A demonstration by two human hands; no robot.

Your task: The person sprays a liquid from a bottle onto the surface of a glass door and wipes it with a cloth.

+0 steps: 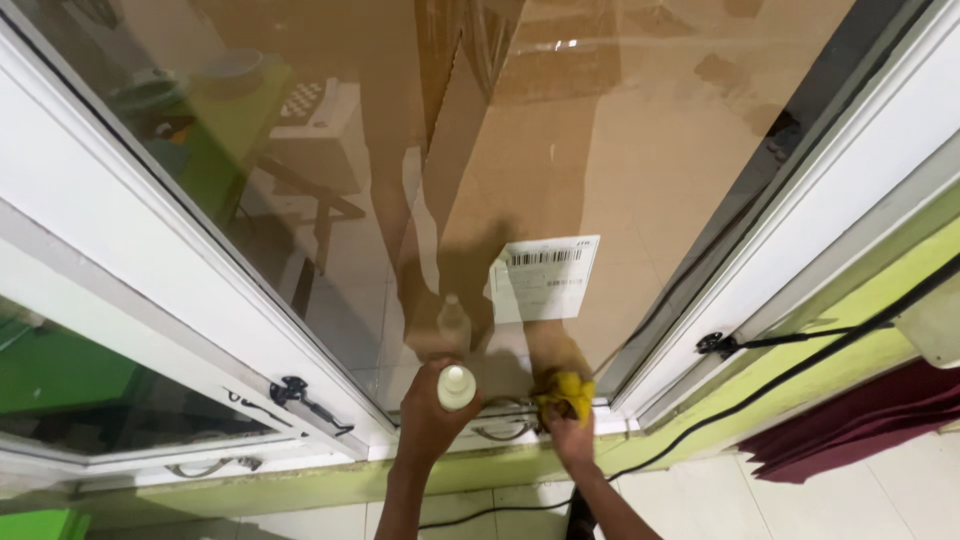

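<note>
Both forearms cut off by the bottom edge, pale plastic bottle [456, 386] body hidden inside the left hand [432, 418], white paper label [543, 278] print too small to read, maroon cloth [860, 420] cropped at right

Both hands [432, 415] [568, 432] raised, fingers closed

Pale bottle [456, 386] upright, yellow cloth [566, 393] (crumpled) against glass pane [560, 150]

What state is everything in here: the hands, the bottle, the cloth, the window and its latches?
left hand: closed around a bottle, raised toward the glass.
bottle: pale, held with its top toward the camera.
right hand: gripping a cloth.
yellow cloth: bunched, pressed at the pane's bottom edge.
glass pane: closed in its white frame, reflective.
black latch: lying flat against the frame.
black cable: strung along the green wall.
</note>
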